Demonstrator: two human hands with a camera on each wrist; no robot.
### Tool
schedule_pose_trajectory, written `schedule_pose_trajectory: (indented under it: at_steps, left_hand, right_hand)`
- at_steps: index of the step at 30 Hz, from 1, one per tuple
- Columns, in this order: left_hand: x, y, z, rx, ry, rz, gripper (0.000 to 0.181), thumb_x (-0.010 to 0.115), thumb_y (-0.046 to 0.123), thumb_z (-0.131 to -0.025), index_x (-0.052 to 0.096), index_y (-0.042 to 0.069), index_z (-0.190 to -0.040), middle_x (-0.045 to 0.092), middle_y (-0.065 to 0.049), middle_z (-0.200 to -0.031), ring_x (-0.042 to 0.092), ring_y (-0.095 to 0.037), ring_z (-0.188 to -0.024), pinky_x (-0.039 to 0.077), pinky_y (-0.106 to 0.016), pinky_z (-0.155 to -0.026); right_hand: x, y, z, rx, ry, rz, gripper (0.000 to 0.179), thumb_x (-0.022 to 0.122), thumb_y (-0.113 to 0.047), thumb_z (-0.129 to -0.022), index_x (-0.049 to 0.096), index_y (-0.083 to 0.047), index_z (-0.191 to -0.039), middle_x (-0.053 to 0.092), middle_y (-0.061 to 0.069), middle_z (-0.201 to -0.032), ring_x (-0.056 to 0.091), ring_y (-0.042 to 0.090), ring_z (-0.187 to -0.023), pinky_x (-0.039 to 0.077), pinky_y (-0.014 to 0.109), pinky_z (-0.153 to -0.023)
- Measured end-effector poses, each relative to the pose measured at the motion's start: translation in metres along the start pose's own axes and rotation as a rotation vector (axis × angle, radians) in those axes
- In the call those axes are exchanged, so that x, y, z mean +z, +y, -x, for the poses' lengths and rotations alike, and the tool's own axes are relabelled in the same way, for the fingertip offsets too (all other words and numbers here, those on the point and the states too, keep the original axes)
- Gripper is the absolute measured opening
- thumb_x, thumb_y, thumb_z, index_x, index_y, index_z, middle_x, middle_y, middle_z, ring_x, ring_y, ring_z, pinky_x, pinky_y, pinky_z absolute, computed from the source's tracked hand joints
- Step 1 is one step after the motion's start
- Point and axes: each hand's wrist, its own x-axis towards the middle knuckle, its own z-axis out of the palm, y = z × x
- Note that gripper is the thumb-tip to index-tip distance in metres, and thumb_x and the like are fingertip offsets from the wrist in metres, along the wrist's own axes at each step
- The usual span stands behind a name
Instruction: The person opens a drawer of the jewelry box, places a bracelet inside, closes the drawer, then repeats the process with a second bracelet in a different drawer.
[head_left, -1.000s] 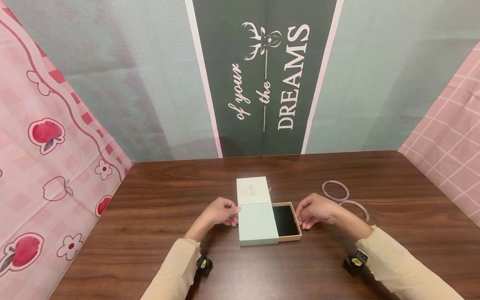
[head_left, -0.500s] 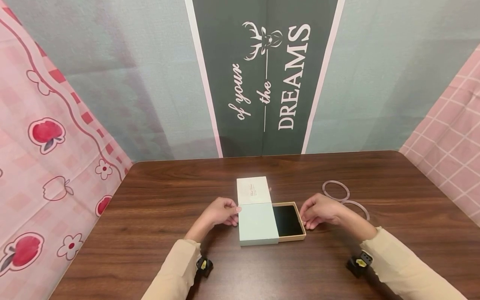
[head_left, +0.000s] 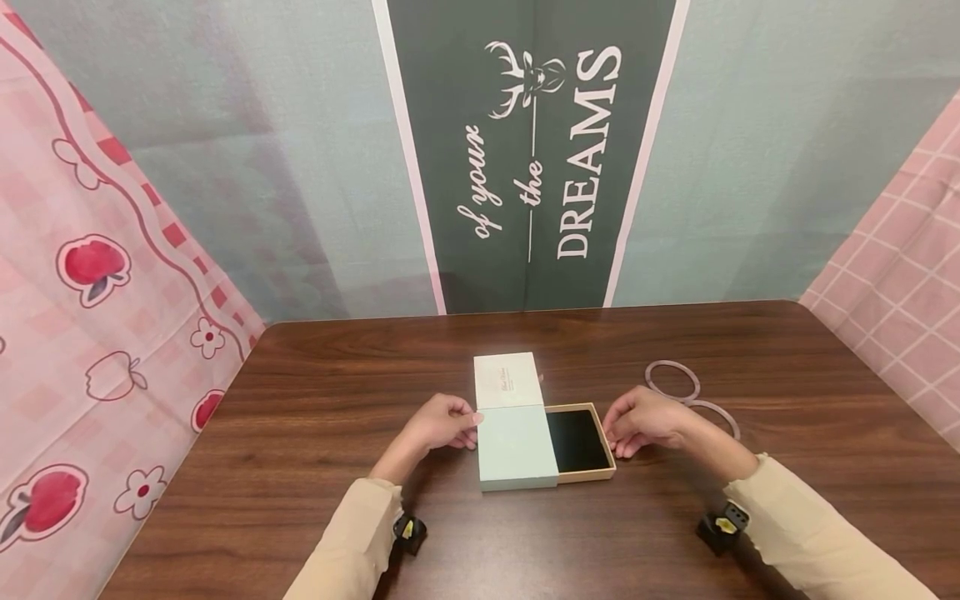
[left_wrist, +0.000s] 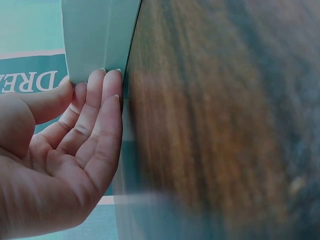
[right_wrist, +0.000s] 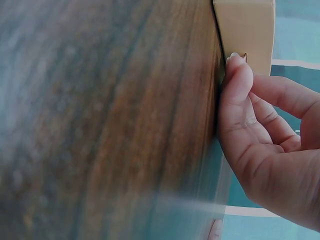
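A pale mint drawer box (head_left: 516, 446) lies on the table, its white printed flap (head_left: 507, 381) folded out behind it. From the right side of the box juts a tan-edged drawer (head_left: 585, 477) with a black inside (head_left: 579, 442). My left hand (head_left: 448, 423) holds the left end of the box, thumb at the top edge and fingers against the side wall (left_wrist: 100, 37). At the drawer's outer end (right_wrist: 247, 30), thumb and fingers of my right hand (head_left: 641, 421) pinch at a small slot; what they pinch there is hidden by the fingertips.
Two pale purple rings (head_left: 672, 381) lie partly overlapped by my right hand and wrist in the head view. Brown wood table (head_left: 337, 375) surrounds the box. A printed cloth (head_left: 525, 167) hangs behind the table, with pink cloths (head_left: 97, 333) at both sides.
My right hand has moved a little to the right, and the drawer has slid farther out of the box with it. The left hand and the box's outer sleeve stay where they were.
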Motion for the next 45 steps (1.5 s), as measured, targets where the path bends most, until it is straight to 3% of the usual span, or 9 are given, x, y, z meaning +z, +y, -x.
schedule_pose_trajectory:
  at_steps: [30,38,45]
  left_hand:
    - [0.0,0.001,0.001,-0.009,0.008,-0.025,0.019,0.06,0.01,-0.089,0.059,-0.006,-0.079,0.062,-0.012,-0.065,0.063,-0.02,-0.062,0.054,-0.032,-0.06]
    - [-0.003,0.005,0.006,0.02,-0.024,-0.004,0.021,0.061,0.014,-0.088,0.059,-0.003,-0.075,0.062,-0.009,-0.064,0.063,-0.018,-0.061,0.054,-0.03,-0.06]
    - [0.0,0.004,0.003,-0.014,0.007,-0.006,0.019,0.06,0.01,-0.089,0.059,-0.006,-0.08,0.063,-0.012,-0.066,0.063,-0.02,-0.062,0.054,-0.033,-0.061]
  right_hand:
    - [-0.01,0.004,0.011,0.01,0.015,-0.003,0.01,0.051,0.009,-0.077,0.058,0.011,-0.084,0.059,0.009,-0.067,0.06,0.013,-0.056,0.052,0.024,-0.052]
    - [-0.01,0.003,0.012,0.012,0.013,-0.003,0.01,0.051,0.009,-0.078,0.058,0.01,-0.085,0.059,0.009,-0.068,0.06,0.014,-0.057,0.052,0.024,-0.053]
    - [-0.011,0.003,0.013,0.012,0.014,-0.001,0.009,0.052,0.008,-0.078,0.058,0.008,-0.084,0.06,0.01,-0.07,0.06,0.014,-0.058,0.052,0.025,-0.054]
